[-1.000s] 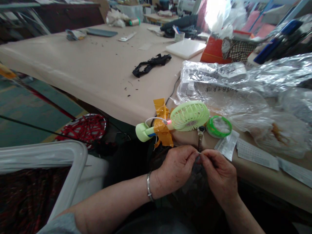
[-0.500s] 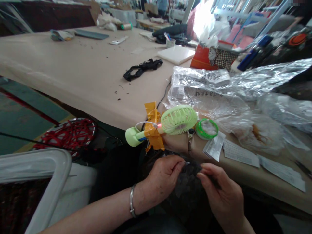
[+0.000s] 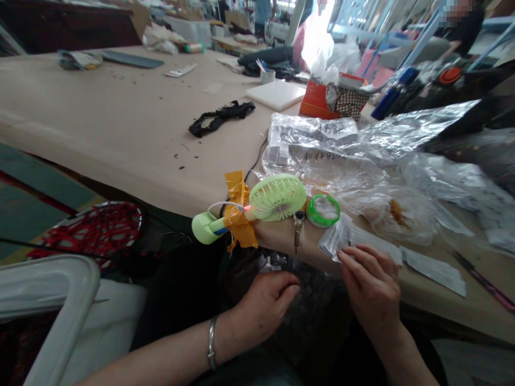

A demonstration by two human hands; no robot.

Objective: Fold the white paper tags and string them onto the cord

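Observation:
My left hand (image 3: 267,301), with a silver bangle at its wrist, is curled closed in front of the table edge. Whatever its fingers hold, if anything, is hidden. Below and behind it hangs a dark plastic bag (image 3: 309,305) with small pale bits near its top. My right hand (image 3: 372,281) is at the table's front edge, thumb and fingertips pinched at the near corner of a small stack of white paper slips (image 3: 335,236). Just beyond the stack stands a green-rimmed round tub (image 3: 323,210) with white material inside.
A green fan (image 3: 277,197) is taped to the table edge with orange tape (image 3: 240,212), beside a small metal tool (image 3: 298,230). Clear plastic bags (image 3: 317,155) cover the right side, near scissors (image 3: 483,281). A white bin (image 3: 76,279) stands at lower left. Another person is far right.
My right hand has left the spot beside my left hand and moved to the paper slips. My left hand stays closed, slightly lower. The whole view has shifted, bringing scissors into fuller sight.

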